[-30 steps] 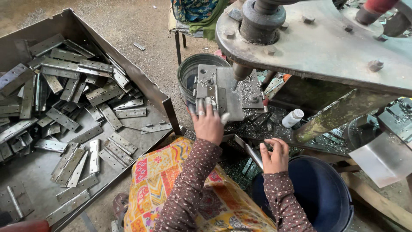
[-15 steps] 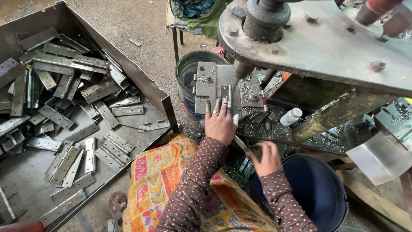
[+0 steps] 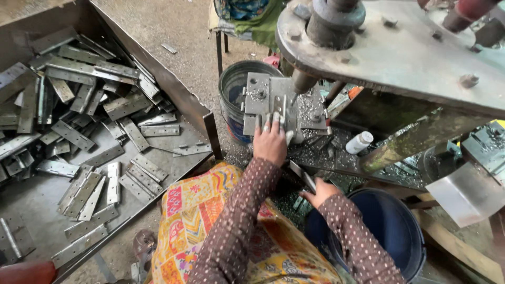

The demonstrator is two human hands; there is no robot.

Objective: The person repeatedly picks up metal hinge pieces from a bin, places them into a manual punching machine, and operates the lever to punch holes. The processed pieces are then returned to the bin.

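- A heavy metal press looms over a large tray heaped with flat hinge plates, within arm's reach.
- The left hand, fingers spread, presses a plate onto the die block, apparently to seat it squarely.
- The right hand pinches a metal strip above a blue bucket.

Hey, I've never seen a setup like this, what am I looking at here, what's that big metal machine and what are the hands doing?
This is one view, from a camera on the person's head, looking down. The heavy machine looks like a hand-fed metal press. The left hand rests on the grey block under its round ram. The right hand holds a flat metal strip above a dark blue bucket. On the left, a big metal tray holds many flat hinge-like plates. A small white bottle lies beside the press.
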